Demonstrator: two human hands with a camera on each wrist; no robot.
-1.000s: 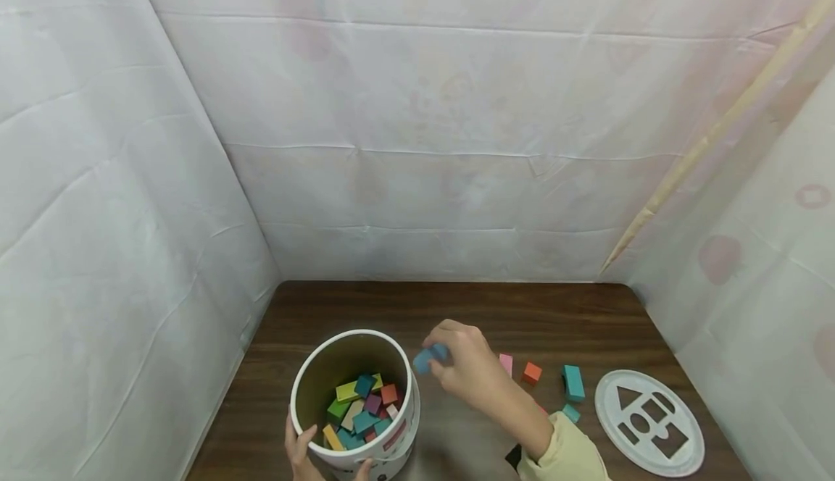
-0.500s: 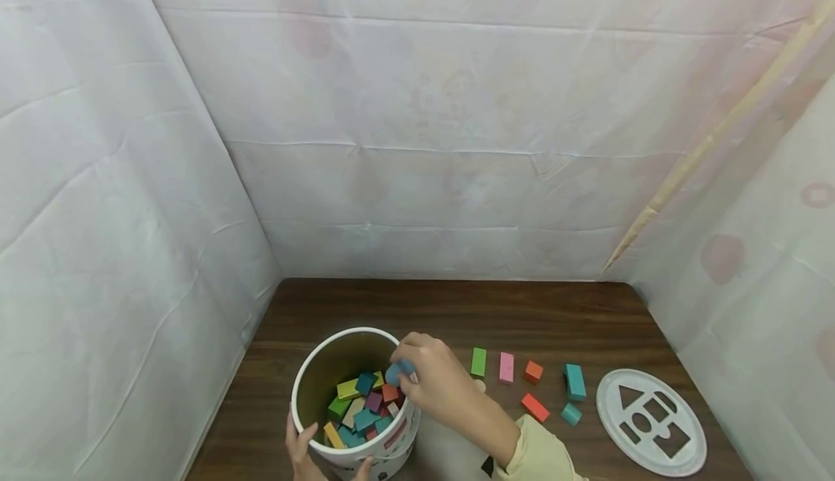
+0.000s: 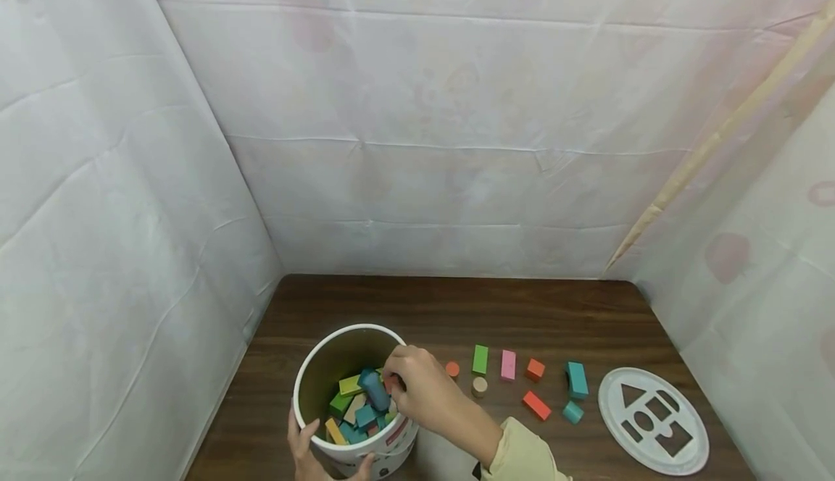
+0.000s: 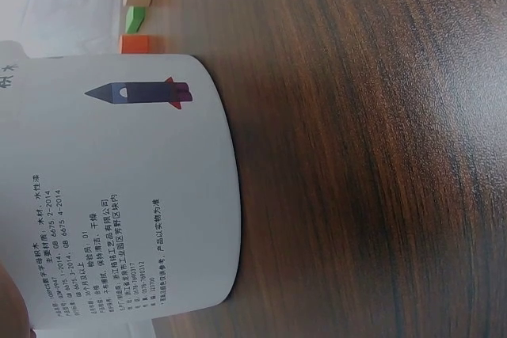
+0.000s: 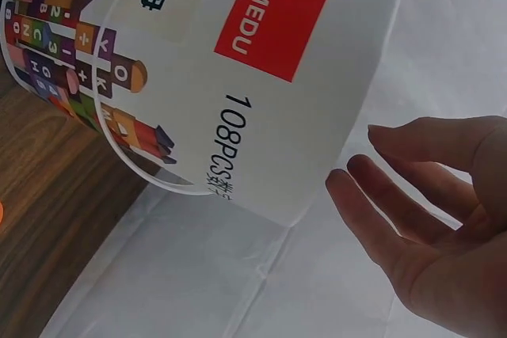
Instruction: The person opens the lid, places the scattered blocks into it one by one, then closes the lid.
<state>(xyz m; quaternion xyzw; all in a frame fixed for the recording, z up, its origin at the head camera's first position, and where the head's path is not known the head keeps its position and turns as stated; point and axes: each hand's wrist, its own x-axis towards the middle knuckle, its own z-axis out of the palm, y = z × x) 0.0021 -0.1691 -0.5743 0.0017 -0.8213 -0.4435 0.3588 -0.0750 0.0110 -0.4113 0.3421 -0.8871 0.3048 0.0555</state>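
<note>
One white bucket (image 3: 398, 448), upright on one brown table (image 3: 457, 307). Inside the bucket, a heap of blocks, too overlapped for a full count; readable among them, one blue block (image 3: 374, 390) lying on top, one lime block (image 3: 350, 385), one green block (image 3: 340, 404), one tan block (image 3: 354, 410) and one yellow block (image 3: 335, 432).

To the right of the bucket, eight loose pieces on the table: three orange, two teal, one green, one pink, one tan. Nearest the bucket, the orange disc (image 3: 452, 370); then the green bar (image 3: 480, 359) and tan disc (image 3: 479, 387), just beside each other; further off, the pink bar (image 3: 508, 365), orange cube (image 3: 535, 369) and orange bar (image 3: 536, 406); beyond those, the large teal piece (image 3: 577, 380) and small teal piece (image 3: 573, 413). Farthest right of the bucket, one lid (image 3: 686, 414), flat, with six cut-out shapes.

Two hands. Left hand (image 3: 304, 456) at the bucket's near left side, fingers and thumb spread round the wall in a firm hold. Right hand (image 3: 422, 388) above the bucket's right rim, fingertips over the mouth; in the right wrist view, thumb and fingers loosely bent, clearly parted, nothing between them. Contact with the heap hard to tell. Behind the bucket, past the table, a white sheet (image 3: 417, 177).
</note>
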